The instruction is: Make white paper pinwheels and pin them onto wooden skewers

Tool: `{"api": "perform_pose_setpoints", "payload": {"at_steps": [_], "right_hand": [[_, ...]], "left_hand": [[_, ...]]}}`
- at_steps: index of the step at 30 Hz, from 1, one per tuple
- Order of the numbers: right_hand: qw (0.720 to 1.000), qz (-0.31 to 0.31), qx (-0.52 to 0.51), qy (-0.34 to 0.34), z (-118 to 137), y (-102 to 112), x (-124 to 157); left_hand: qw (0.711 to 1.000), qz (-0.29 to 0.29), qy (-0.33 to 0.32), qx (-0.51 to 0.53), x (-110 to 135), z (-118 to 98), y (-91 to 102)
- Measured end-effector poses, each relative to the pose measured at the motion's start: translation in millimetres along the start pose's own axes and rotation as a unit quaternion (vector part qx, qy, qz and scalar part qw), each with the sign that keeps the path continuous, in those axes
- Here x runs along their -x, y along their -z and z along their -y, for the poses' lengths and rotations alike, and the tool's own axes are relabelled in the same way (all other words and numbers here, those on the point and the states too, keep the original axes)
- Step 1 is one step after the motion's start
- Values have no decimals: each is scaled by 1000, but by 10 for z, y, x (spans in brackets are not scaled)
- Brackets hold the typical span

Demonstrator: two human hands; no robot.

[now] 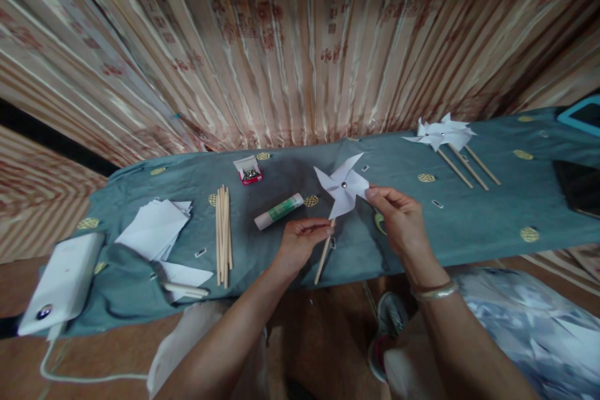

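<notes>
A white paper pinwheel (343, 187) with a silver pin at its centre is held over the blue-green cloth (473, 219). My left hand (300, 240) pinches its wooden stick (323, 259) just below the paper. My right hand (398, 215) touches the pinwheel's right blade with thumb and forefinger closed on its edge. A bangle sits on my right wrist.
A glue stick (279, 210) lies left of the pinwheel, with a small red box of pins (248, 170) behind it. Several wooden sticks (224, 234), white paper squares (154, 228) and a white power bank (63, 281) lie at left. Finished pinwheels (443, 134) rest at right.
</notes>
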State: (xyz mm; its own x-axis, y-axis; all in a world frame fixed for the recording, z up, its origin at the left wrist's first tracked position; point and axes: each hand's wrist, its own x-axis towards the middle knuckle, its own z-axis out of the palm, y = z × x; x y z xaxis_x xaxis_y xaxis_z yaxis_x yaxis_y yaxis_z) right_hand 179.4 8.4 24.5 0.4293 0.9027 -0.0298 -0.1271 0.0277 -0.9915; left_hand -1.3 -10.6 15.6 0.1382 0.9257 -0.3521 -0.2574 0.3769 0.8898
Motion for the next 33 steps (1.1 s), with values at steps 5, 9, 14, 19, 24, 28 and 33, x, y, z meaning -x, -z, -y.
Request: {"api": "perform_pose_setpoints", "payload": {"at_steps": [5,9,14,19,24,28,33], "right_hand": [[1000,13,-13,-6,-15,-16,25],[999,27,-26,-26,-16,-31,47],[998,37,-33,-36,-17,-38,75],[997,56,-47,-39,-15,-52,110],[994,73,-62,-43,9,-79,156],[992,94,-70,-49,20,-98,195],[991,104,-63,-51,5,-117,230]], "left_hand": [[1000,-3,-17,-10,-19,5,25],[1000,-13,-20,-5,-34,5,17],[1000,-16,-25,-6,-47,11,13],[999,-18,-28,-11,-41,0,21],[999,-15,-32,-14,-34,-15,11],[999,-18,-36,-17,-34,-17,2],[999,-23,-35,-9,-40,-3,-12]]}}
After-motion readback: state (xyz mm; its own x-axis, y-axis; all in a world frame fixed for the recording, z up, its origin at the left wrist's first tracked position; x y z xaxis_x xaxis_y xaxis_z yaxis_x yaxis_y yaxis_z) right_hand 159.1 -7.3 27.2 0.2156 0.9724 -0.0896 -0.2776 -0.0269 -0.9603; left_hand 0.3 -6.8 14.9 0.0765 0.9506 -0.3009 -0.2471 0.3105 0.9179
